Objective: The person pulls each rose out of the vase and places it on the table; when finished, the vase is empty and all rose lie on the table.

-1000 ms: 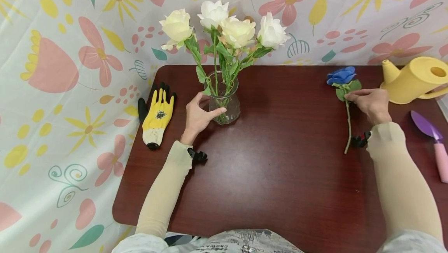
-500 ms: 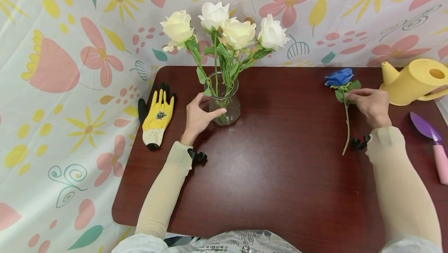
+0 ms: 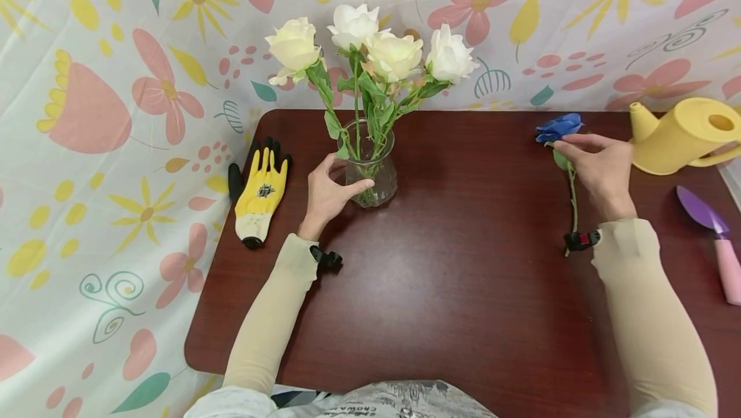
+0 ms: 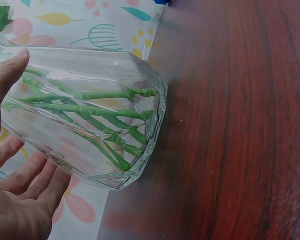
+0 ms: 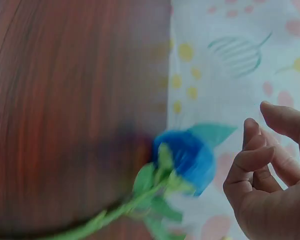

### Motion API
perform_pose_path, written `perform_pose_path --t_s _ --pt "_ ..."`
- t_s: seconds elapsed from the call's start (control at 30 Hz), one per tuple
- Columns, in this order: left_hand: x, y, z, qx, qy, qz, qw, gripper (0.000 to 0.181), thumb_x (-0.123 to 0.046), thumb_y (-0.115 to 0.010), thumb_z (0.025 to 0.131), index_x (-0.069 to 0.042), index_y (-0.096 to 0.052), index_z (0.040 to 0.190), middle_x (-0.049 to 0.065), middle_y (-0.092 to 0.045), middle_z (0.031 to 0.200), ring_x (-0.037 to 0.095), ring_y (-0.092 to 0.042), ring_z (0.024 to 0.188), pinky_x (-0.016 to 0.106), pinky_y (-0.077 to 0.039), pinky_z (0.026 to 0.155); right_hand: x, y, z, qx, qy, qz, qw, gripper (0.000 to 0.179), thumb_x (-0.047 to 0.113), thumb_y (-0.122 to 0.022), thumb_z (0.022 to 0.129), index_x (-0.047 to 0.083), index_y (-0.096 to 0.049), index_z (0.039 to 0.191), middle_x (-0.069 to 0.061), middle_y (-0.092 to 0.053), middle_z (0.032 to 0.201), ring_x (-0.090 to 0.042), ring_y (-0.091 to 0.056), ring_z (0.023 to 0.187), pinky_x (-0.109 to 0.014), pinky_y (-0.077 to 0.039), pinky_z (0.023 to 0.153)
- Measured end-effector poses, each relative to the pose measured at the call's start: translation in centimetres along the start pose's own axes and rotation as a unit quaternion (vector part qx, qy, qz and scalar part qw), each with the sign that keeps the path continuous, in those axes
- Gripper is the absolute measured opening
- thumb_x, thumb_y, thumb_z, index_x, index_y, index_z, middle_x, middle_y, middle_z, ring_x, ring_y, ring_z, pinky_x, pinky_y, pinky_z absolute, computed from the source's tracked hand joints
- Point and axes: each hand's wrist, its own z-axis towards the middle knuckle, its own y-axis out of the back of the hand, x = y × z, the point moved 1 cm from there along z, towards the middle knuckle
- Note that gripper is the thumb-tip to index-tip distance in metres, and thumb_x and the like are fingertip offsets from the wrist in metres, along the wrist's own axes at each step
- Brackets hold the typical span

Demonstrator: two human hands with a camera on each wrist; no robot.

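Shifted leftward since the earlier frame, the right hand (image 3: 601,170) hovers with parted fingers over the blue rose (image 3: 559,127), bloom toward the counter's (image 3: 463,276) back edge, stem running frontward, a wide stretch from the upright glass vase (image 3: 384,183) the left hand (image 3: 327,190) holds near the back-left corner.

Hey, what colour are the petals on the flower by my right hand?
Blue; the petals show most clearly in the head view.
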Motion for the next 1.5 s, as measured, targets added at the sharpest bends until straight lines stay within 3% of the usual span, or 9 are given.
perform_pose_path --t_s 0.13,0.3,0.6,0.93,1.27,1.5 --pt "0.1 0.0 0.0 0.001 0.002 0.001 1.0000 0.056 -0.029 -0.098 0.082 -0.011 -0.070 0.126 0.015 -0.072 0.130 0.034 -0.071 0.129 0.049 -0.059 0.115 1.7 -1.4 -1.0 0.008 0.022 0.017 0.9996 0.029 0.031 -0.087 0.094 0.016 -0.086 0.119 0.033 -0.072 0.077 0.003 -0.058 0.082 -0.009 -0.048 0.060" --pt "0.2 0.0 0.0 0.001 0.007 0.003 1.0000 0.056 -0.030 -0.099 0.082 -0.011 -0.070 0.127 0.015 -0.072 0.131 0.034 -0.070 0.130 0.050 -0.059 0.115 3.7 -3.5 -2.4 0.013 0.055 0.038 0.9977 0.028 0.028 -0.089 0.093 0.015 -0.086 0.118 0.031 -0.074 0.083 0.002 -0.061 0.089 -0.010 -0.049 0.066" --pt "0.3 0.1 -0.1 0.001 0.001 0.005 1.0000 0.055 -0.030 -0.097 0.082 -0.010 -0.070 0.126 0.016 -0.072 0.132 0.033 -0.071 0.130 0.049 -0.059 0.115 6.6 -7.4 -4.7 0.037 0.095 0.077 0.9918 0.029 0.026 -0.088 0.094 0.014 -0.085 0.120 0.029 -0.077 0.085 0.005 -0.071 0.083 -0.011 -0.054 0.069" --pt "0.2 0.0 -0.1 0.002 0.001 -0.001 1.0000 0.056 -0.028 -0.098 0.082 -0.011 -0.070 0.128 0.015 -0.072 0.132 0.032 -0.070 0.131 0.049 -0.059 0.115 9.8 -11.4 -7.1 0.073 0.146 0.152 0.9748 0.027 0.021 -0.089 0.093 0.010 -0.085 0.117 0.017 -0.081 0.086 -0.003 -0.075 0.084 -0.016 -0.058 0.073" --pt "0.0 0.1 0.0 0.003 0.003 0.002 1.0000 0.056 -0.028 -0.097 0.083 -0.010 -0.070 0.128 0.016 -0.071 0.133 0.033 -0.069 0.132 0.050 -0.058 0.116 12.5 -15.5 -8.0 0.119 0.166 0.221 0.9534 0.022 0.015 -0.088 0.092 0.009 -0.086 0.113 0.012 -0.082 0.085 -0.007 -0.077 0.085 -0.019 -0.061 0.076" --pt "0.3 0.0 0.1 0.002 -0.005 0.003 1.0000 0.055 -0.028 -0.097 0.083 -0.009 -0.070 0.127 0.016 -0.072 0.132 0.033 -0.070 0.130 0.050 -0.059 0.115 13.8 -18.6 -7.9 0.132 0.160 0.242 0.9477 0.022 0.012 -0.087 0.092 0.007 -0.085 0.113 0.012 -0.081 0.084 -0.007 -0.076 0.085 -0.019 -0.060 0.077"
